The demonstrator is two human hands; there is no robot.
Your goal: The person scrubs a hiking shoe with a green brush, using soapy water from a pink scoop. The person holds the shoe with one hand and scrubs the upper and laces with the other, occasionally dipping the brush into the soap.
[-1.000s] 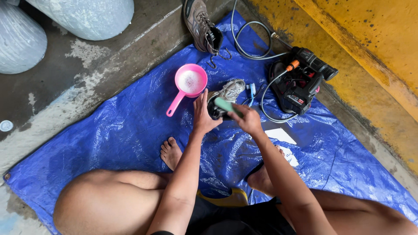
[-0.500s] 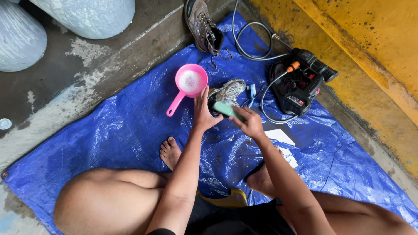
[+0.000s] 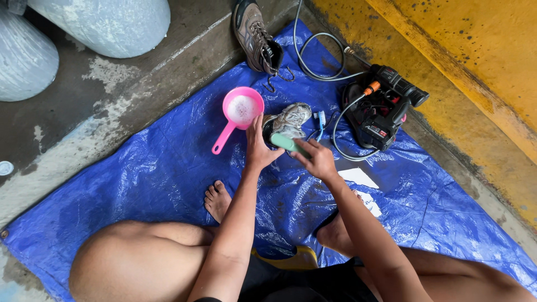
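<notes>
A dirty grey shoe (image 3: 292, 119) lies on the blue tarp (image 3: 140, 179) in front of me. My left hand (image 3: 258, 146) grips the shoe's near end. My right hand (image 3: 318, 157) holds a green-handled brush (image 3: 288, 144) against the shoe's heel. Left of the shoe stands a pink scoop (image 3: 240, 112) with soapy water in it. A small blue toothbrush (image 3: 321, 122) lies just right of the shoe.
A second brown shoe (image 3: 256, 34) lies at the tarp's far edge. A black pressure washer (image 3: 383, 109) with a coiled hose (image 3: 313, 56) sits at the right, by the yellow wall (image 3: 475, 50). Grey sacks (image 3: 106, 22) stand at far left. White paper (image 3: 358, 178) lies by my right arm.
My right hand has shifted the brush slightly along the shoe's heel. The left hand keeps its hold on the shoe.
</notes>
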